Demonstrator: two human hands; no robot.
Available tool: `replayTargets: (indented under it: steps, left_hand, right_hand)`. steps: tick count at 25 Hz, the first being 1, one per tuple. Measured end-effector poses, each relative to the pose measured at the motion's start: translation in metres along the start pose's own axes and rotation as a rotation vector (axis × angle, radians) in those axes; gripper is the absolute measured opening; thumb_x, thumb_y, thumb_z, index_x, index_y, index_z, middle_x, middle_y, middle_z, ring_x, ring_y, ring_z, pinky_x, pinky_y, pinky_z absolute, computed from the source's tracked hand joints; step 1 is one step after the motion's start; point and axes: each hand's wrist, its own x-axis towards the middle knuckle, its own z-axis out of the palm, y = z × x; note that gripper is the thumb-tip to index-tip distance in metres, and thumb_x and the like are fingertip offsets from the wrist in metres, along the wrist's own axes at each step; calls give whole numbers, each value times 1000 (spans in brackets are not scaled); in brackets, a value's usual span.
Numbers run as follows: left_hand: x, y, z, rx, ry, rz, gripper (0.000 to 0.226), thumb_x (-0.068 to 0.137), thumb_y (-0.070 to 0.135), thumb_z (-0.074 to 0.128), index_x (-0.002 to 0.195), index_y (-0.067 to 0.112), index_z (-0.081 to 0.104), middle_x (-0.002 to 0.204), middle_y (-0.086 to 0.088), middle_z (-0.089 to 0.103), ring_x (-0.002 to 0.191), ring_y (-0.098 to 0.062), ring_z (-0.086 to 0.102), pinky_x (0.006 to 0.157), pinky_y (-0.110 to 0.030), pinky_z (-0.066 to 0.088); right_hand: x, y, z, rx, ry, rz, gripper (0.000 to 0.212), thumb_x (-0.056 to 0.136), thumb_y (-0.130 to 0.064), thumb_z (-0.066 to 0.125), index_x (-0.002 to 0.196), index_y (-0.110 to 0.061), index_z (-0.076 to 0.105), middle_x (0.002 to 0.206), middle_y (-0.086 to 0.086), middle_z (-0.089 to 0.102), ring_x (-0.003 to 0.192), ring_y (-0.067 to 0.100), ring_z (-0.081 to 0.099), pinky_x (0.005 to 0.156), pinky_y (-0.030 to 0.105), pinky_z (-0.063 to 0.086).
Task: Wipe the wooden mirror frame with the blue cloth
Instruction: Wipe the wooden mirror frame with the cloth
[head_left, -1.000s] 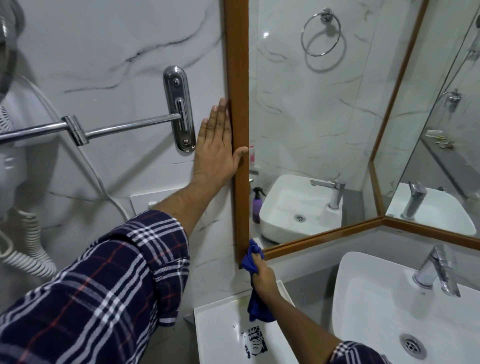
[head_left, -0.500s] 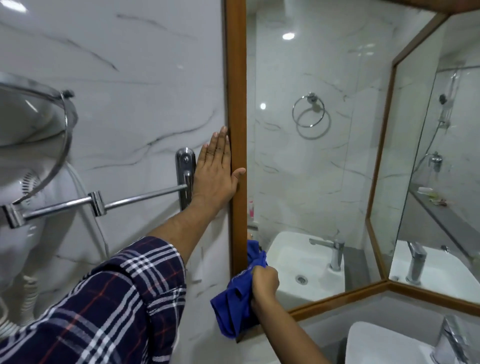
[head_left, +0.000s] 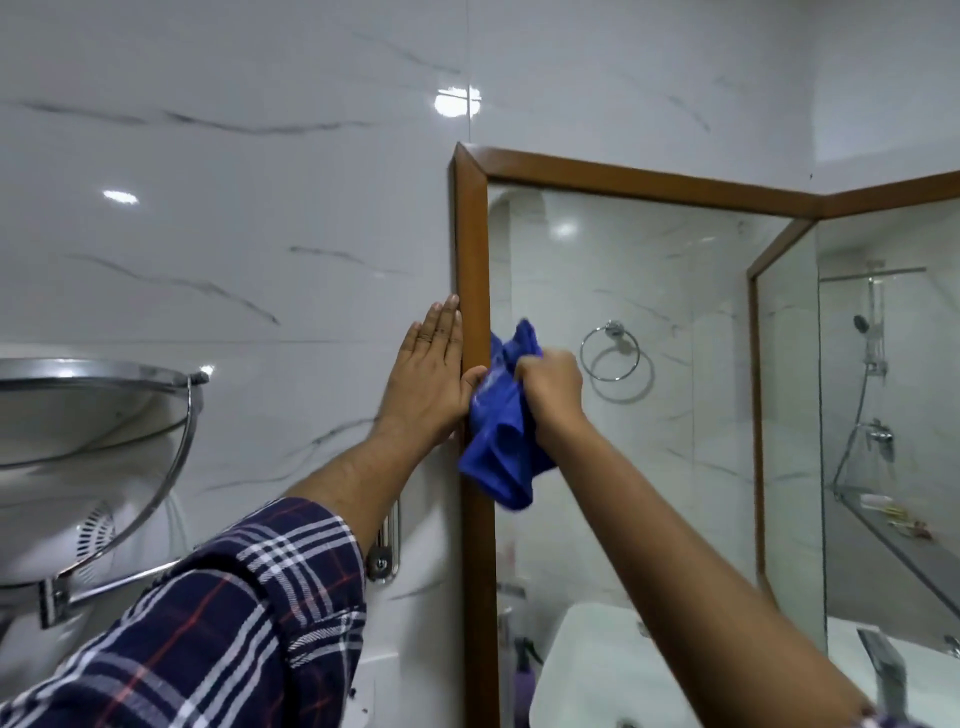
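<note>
The right hand (head_left: 550, 384) bunches the blue cloth (head_left: 501, 431) in a closed fist against the wooden mirror frame (head_left: 474, 291), midway up its left upright. The left hand (head_left: 431, 374) lies flat and open on the wall, thumb across the frame. The cloth could bump that thumb, or smear the glass if it drifts right.

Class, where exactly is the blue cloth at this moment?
The blue cloth is bunched in the right hand, pressed against the wooden mirror frame on its left upright, beside the left hand.

A bathroom: marble-look wall tiles (head_left: 234, 234) beside the wooden mirror frame (head_left: 474, 249), whose glass reflects a shower head (head_left: 861, 323) and towel ring (head_left: 610, 356).
</note>
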Motion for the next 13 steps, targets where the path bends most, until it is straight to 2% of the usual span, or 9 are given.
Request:
replayTargets:
  steps: [2, 4, 6, 7, 8, 10, 11, 13]
  left_hand:
    - [18, -4, -12, -27, 24, 8, 66, 100, 44, 11, 154, 9, -1, 164, -7, -4, 152, -20, -4, 120, -34, -3]
    - [34, -8, -24, -24, 43, 27, 63, 101, 37, 19, 154, 9, 1, 165, -8, -1, 152, -21, -1, 122, -36, 1]
    - [45, -10, -34, 11, 56, 34, 64, 99, 31, 25, 154, 7, 3, 164, -9, 1, 152, -22, 1, 124, -37, 4]
    - [49, -11, -38, 20, 57, 26, 64, 99, 29, 27, 154, 6, 5, 164, -10, 2, 152, -22, 2, 124, -37, 4]
    - [52, -12, -40, 23, 48, 19, 63, 99, 28, 28, 154, 6, 6, 164, -10, 2, 152, -22, 2, 123, -37, 4]
    - [52, -14, -40, 32, 28, 21, 62, 100, 28, 27, 155, 7, 8, 164, -9, 1, 152, -22, 1, 123, -37, 3]
    - [51, -14, -39, 30, 23, 29, 61, 100, 27, 26, 154, 7, 9, 165, -8, 1, 152, -21, 1, 123, -36, 3]
    - [42, -11, -30, -3, 28, 26, 61, 99, 25, 27, 154, 7, 10, 165, -8, 2, 152, -21, 2, 123, -37, 4]
  right_hand:
    - [30, -43, -3, -31, 18, -138, 30, 74, 3, 49, 51, -14, 40, 51, 1, 41, 46, 17, 38, 40, 22, 32]
    - [55, -77, -6, -70, 81, -366, 23, 78, 3, 43, 61, -13, 46, 59, 4, 49, 53, 21, 47, 50, 32, 40]
    - [75, -95, -8, -193, 101, -637, 21, 84, 1, 40, 86, -12, 56, 79, 11, 61, 69, 23, 57, 62, 35, 47]
    - [84, -99, -7, -329, 70, -731, 26, 87, 0, 40, 103, -9, 58, 97, 14, 64, 86, 26, 60, 73, 34, 47]
    - [92, -97, -4, -497, 18, -775, 34, 88, 0, 41, 119, -7, 54, 119, 17, 60, 107, 29, 57, 86, 36, 46]
    - [101, -85, 5, -752, -91, -762, 54, 89, 1, 40, 143, -6, 35, 152, 15, 36, 141, 31, 30, 112, 42, 32]
    - [100, -76, 8, -788, -109, -749, 60, 89, 1, 40, 147, -8, 28, 157, 11, 27, 146, 28, 19, 117, 44, 26]
    - [92, -53, 11, -753, -85, -753, 66, 86, 2, 42, 148, -11, 26, 158, 6, 27, 148, 24, 17, 117, 45, 27]
